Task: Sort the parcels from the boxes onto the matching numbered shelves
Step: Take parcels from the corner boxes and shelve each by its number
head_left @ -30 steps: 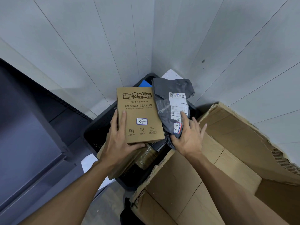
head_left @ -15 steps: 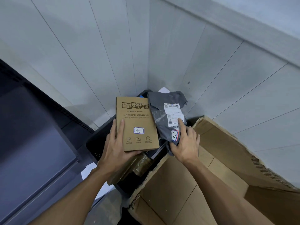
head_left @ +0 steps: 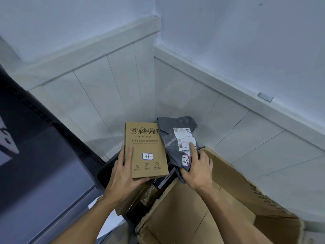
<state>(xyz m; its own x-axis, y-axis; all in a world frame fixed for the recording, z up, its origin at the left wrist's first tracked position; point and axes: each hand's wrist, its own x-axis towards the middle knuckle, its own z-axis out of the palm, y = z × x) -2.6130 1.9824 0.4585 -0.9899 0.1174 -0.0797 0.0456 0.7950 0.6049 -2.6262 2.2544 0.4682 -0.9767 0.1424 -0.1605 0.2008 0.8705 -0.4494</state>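
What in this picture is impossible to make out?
Head view only:
- No numbered shelves are in frame.
- Contents of the black crate: mostly hidden behind the cardboard parcel and the left hand.
- Print on the shipping label of the grey mailer bag: too small, partly under a finger of the right hand.
- Floor of the large cardboard box: cut off by the lower edge.

Holds flat brown carton (head_left: 146,148) marked 07, printed face up. Grips crumpled grey mailer bag (head_left: 173,138) just beside its right edge.

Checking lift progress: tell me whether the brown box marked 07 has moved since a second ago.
Yes: the brown box has risen, now hiding the black crate's far corner.
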